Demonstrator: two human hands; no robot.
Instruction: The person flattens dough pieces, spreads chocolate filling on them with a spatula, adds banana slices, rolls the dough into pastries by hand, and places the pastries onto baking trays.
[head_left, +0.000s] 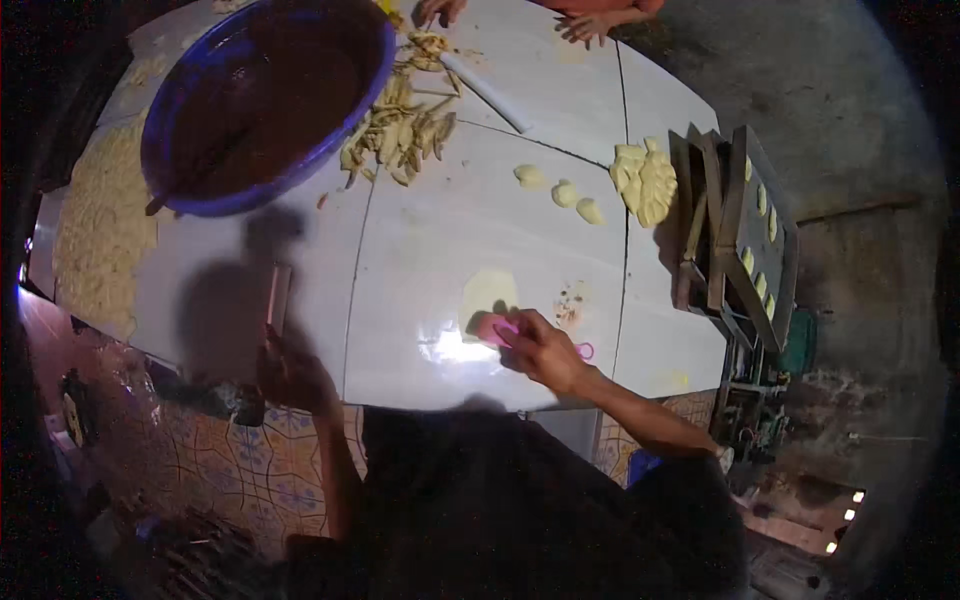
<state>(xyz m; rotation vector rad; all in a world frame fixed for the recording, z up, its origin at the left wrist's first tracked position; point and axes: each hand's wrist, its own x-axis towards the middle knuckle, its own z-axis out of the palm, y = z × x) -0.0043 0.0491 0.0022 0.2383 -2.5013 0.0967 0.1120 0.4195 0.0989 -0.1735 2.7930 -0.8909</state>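
In my right hand (545, 350) is a pink tool with a looped handle end (585, 351). My fingers are closed round it, and its head is over the near part of a flat, pale oval of dough (489, 292) on the table. I cannot make out the kind of head. At the table's near edge, in shadow, my left hand (292, 375) is closed on a flat, narrow, straight-edged tool (279, 298) that points away from me. Several small dough pieces (563, 194) lie farther off, beside a heap of shaped yellow dough (645, 183).
A large blue basin (375, 95) of dark brown filling stands at the far left, with peels (400, 135) beside it. Pale pieces (100, 225) cover the left side. Metal trays (750, 220) with dough stand stacked at right. Another person's hands (590, 25) rest at the far edge.
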